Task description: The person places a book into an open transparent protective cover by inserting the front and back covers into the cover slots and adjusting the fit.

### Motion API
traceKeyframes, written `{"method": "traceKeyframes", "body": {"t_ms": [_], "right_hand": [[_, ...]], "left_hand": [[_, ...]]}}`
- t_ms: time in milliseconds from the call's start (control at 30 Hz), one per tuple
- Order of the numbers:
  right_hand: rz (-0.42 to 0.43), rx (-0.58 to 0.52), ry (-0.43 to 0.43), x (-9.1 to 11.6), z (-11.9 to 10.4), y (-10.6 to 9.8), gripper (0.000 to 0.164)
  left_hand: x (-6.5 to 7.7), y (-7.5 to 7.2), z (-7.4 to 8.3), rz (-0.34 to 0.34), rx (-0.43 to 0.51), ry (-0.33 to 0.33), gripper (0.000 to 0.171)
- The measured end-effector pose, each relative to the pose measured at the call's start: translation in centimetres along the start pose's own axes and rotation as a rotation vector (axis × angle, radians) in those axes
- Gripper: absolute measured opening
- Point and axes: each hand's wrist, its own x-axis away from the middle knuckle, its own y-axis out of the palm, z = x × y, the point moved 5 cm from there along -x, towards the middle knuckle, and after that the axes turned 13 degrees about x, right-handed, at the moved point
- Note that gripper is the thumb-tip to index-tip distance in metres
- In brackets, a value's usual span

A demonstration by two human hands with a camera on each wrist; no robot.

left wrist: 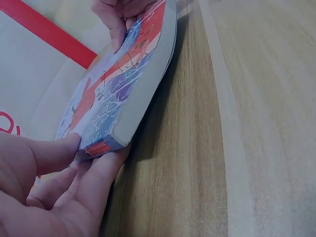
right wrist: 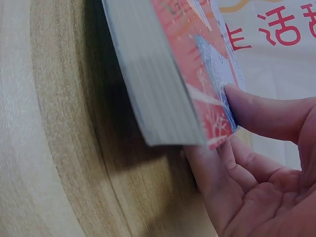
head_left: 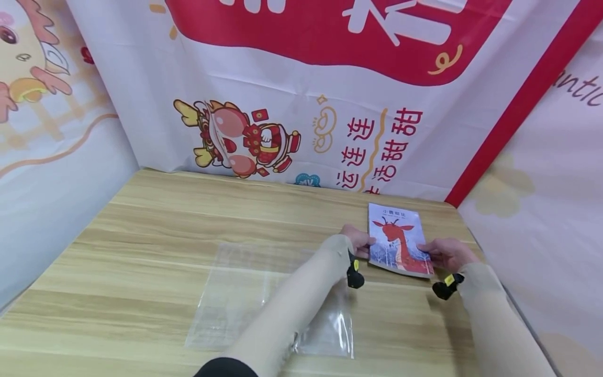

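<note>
Between two and three o'clock on the wooden tabletop (head_left: 141,235), the person has a red-deer-covered paperback book (head_left: 394,230), front cover up, in both hands. The left hand (head_left: 357,242) pinches its nine o'clock edge and the right hand (head_left: 449,254) its three o'clock edge, each with thumb on the cover and fingers underneath, parted only by the book's thickness. Toward eight o'clock from the book, clear plastic sheeting (head_left: 235,303) lies flat, partly hidden under the left sleeve (head_left: 292,298).
</note>
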Motion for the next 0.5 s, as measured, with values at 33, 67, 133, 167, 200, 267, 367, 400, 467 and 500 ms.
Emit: {"method": "traceKeyframes", "body": {"t_ms": [33,67,133,167,200,267,367,400,467,500], "right_hand": [[0.006,0.001,-0.001,0.1,0.0,-0.1,0.02],[0.017,0.001,0.003,0.1,0.0,-0.1,0.022],[0.034,0.006,0.005,0.3,0.1,-0.2,0.028],[0.042,0.006,0.009,0.3,0.1,-0.2,0.031],[0.056,0.003,0.015,0.4,0.1,-0.3,0.035],[0.069,-0.015,0.023,0.6,0.1,-0.3,0.041],[0.079,-0.035,0.027,0.8,0.1,-0.2,0.045],[0.082,-0.038,0.027,0.9,0.1,-0.2,0.046],[0.081,-0.045,0.026,1.0,0.2,-0.2,0.045],[0.083,-0.045,0.026,1.1,0.1,-0.2,0.043]], "left_hand": [[0.1,0.1,0.0,0.002,-0.007,0.006,0.014],[0.1,0.2,0.1,0.001,-0.013,0.009,0.014],[0.2,0.4,0.2,-0.003,-0.024,0.02,0.014],[0.2,0.5,0.3,-0.005,-0.029,0.025,0.014],[0.2,0.6,0.3,-0.009,-0.036,0.029,0.015],[0.2,0.7,0.3,-0.014,-0.049,0.03,0.015],[0.1,0.7,0.5,-0.021,-0.071,0.026,0.014],[0.0,0.7,0.5,-0.022,-0.079,0.024,0.014],[0.0,0.7,0.6,-0.024,-0.087,0.02,0.014],[0.0,0.7,0.6,-0.025,-0.092,0.014,0.014]]}}
